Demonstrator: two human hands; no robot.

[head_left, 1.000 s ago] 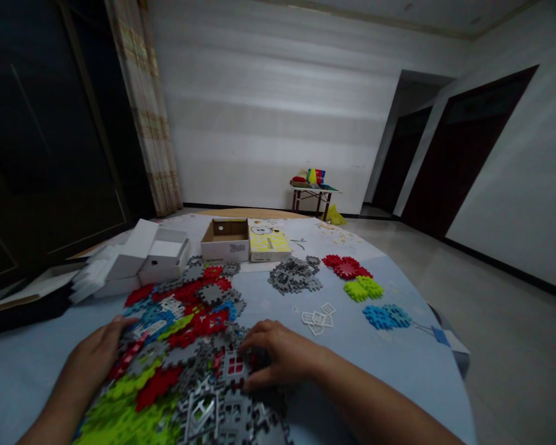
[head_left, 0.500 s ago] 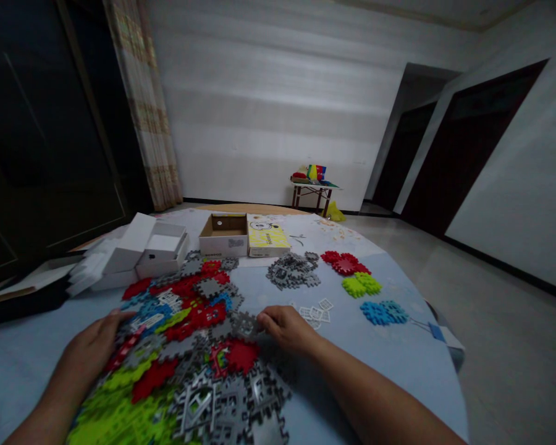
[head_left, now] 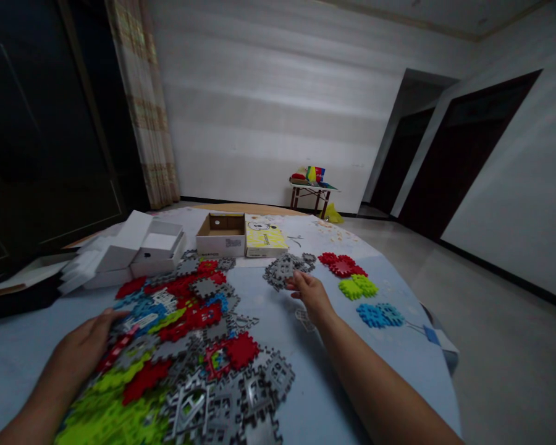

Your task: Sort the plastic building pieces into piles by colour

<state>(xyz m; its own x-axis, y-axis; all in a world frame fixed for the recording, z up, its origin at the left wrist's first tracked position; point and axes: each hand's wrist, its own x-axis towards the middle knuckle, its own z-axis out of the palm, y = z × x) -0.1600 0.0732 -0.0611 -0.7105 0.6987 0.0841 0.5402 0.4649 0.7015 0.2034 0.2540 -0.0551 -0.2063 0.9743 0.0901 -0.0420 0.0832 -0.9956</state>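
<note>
A big mixed pile of interlocking plastic tiles (head_left: pixel 189 346), red, green, blue and grey, lies in front of me on the blue tablecloth (head_left: pixel 380 371). My left hand (head_left: pixel 81 349) rests flat on the pile's left edge, fingers stretched out. My right hand (head_left: pixel 310 293) is stretched forward to the sorted heap of grey tiles (head_left: pixel 285 269), its fingertips pinched on a grey tile at the heap's near edge. Right of it lie sorted heaps of red tiles (head_left: pixel 343 264), green tiles (head_left: pixel 360 285) and blue tiles (head_left: pixel 380 315).
An open cardboard box (head_left: pixel 222 235) and a yellow lid (head_left: pixel 264 241) stand at the back, white boxes (head_left: pixel 139 250) at the back left. Small white pieces (head_left: pixel 304 318) lie under my right wrist. The table drops off at the right. A small table (head_left: pixel 311 191) stands by the far wall.
My right hand left the mixed pile with a grey tile and moved forward and right to the grey heap. My left hand stayed on the pile.
</note>
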